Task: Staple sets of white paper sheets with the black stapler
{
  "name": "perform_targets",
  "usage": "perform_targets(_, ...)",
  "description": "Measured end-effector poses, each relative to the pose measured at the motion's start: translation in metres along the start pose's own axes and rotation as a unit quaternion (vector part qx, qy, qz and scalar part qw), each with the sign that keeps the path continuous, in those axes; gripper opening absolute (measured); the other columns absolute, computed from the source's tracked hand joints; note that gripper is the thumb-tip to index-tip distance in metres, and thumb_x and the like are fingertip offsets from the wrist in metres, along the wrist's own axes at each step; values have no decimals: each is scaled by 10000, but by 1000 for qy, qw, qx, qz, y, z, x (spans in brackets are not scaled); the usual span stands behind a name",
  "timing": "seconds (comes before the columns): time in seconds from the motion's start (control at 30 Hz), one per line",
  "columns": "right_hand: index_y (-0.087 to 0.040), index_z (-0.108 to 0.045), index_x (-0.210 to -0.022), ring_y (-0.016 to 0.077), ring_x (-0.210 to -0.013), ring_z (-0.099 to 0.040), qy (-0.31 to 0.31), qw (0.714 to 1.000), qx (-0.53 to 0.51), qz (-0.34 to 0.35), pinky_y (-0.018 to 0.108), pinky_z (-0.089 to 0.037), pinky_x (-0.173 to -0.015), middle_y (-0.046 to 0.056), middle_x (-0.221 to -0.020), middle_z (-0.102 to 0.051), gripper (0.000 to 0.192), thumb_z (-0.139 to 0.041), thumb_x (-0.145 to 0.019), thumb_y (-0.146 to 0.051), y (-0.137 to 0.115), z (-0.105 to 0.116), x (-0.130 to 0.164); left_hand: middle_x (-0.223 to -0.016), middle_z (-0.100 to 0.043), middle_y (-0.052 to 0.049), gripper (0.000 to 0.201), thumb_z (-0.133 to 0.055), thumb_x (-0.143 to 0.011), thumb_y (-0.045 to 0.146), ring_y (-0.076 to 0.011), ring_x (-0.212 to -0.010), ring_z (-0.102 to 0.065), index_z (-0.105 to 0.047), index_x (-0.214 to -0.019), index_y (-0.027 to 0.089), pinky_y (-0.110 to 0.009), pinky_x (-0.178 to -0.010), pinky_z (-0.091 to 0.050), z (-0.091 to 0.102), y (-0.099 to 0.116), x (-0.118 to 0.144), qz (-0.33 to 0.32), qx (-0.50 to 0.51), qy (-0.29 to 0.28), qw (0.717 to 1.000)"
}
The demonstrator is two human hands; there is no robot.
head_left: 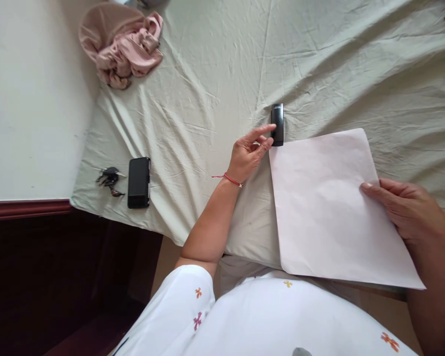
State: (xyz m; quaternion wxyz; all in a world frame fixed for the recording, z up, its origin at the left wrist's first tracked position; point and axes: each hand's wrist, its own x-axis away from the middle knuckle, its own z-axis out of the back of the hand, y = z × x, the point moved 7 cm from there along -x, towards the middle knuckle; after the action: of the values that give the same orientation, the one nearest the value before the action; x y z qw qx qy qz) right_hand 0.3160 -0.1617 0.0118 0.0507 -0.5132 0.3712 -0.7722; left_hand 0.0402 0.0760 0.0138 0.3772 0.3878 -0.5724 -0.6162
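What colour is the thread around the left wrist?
Red. The thread on the left wrist shows best in the head view, just below the left hand.
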Motion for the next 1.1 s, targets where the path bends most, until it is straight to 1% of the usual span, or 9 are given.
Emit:
perform_targets(0.13, -281, -862, -1000, 247, -465, -681, -2, 1000, 21, -3, 334, -534, -350, 50, -775, -811, 494, -975, -562, -479, -1, 2, -2, -802, -760, -24, 390, -803, -889, 602, -155, -751, -701, -866, -1119, 293, -297, -683, -558, -7, 0, 1, -21, 8, -37, 999)
perform_targets(0.27, -283, -859, -996, 237, -460, -673, 11, 1000, 24, -5, 329, -531, -350, 44, -786, -813, 495, -973, -558, -483, -2, 3, -1, -710, -706, 5, 380, -796, -898, 600, -114, -595, -613, -873, -1132, 311, -290, -612, -524, -6, 3, 0, -27, 4, -47, 999)
perform_targets(0.37, -283, -856, -990, 229, -457, -670, 11, 1000, 27, -2, 324, -536, -358, 42, -786, -813, 476, -967, -570, -478, -4, 5, 1, -672, -663, 18, 353, -818, -879, 593, -81, -525, -518, -884, -1089, 316, -271, -539, -446, -1, 4, -1, -34, -6, -31, 999)
perform_targets(0.5, -285, -852, -1017, 231, -469, -677, 14, 999, 46, -17, 321, -538, -360, 44, -810, -819, 501, -968, -574, -488, -3, 9, 2, -573, -546, 36, 347, -847, -845, 595, -74, -509, -426, -894, -1047, 317, -264, -511, -370, 4, 6, -2, -39, -25, -7, 999)
perform_targets(0.6, -283, -849, -1035, 224, -480, -682, 17, 998, 52, -16, 309, -543, -371, 41, -815, -820, 498, -961, -592, -481, -4, 9, 3, -526, -424, 55, 334, -869, -833, 568, -77, -514, -381, -894, -1054, 319, -268, -522, -350, 3, 7, -2, -42, -40, -11, 998)
perform_targets(0.67, -281, -847, -1041, 221, -483, -684, 19, 998, 54, -17, 303, -546, -376, 38, -812, -819, 478, -949, -616, -473, -5, 8, 5, -536, -396, 59, 326, -897, -811, 542, -79, -528, -366, -895, -1052, 322, -273, -534, -347, 2, 7, -2, -49, -54, -12, 997)
perform_targets(0.83, -289, -844, -1072, 205, -495, -691, 10, 998, 67, -12, 281, -555, -399, 30, -824, -825, 432, -915, -680, -459, -9, 6, 10, -567, -460, 52, 250, -919, -811, 423, -88, -555, -329, -898, -1043, 333, -283, -555, -317, 0, 3, -1, -60, -111, 8, 992)
perform_targets(1.0, -295, -851, -1036, 243, -409, -647, 30, 998, 57, -23, 329, -499, -312, 43, -749, -808, 475, -928, -619, -508, -4, 11, 2, -591, -562, 49, 197, -851, -874, 323, -90, -553, -334, -898, -1066, 331, -287, -562, -296, -3, 3, 4, -57, -168, 36, 983)
perform_targets(1.1, -302, -856, -995, 264, -398, -643, 30, 999, 40, -14, 356, -493, -298, 48, -726, -800, 483, -948, -581, -531, 1, 13, -3, -564, -540, 56, 186, -839, -880, 328, -96, -551, -333, -899, -1057, 327, -289, -564, -297, -5, 4, 4, -55, -172, 36, 983)
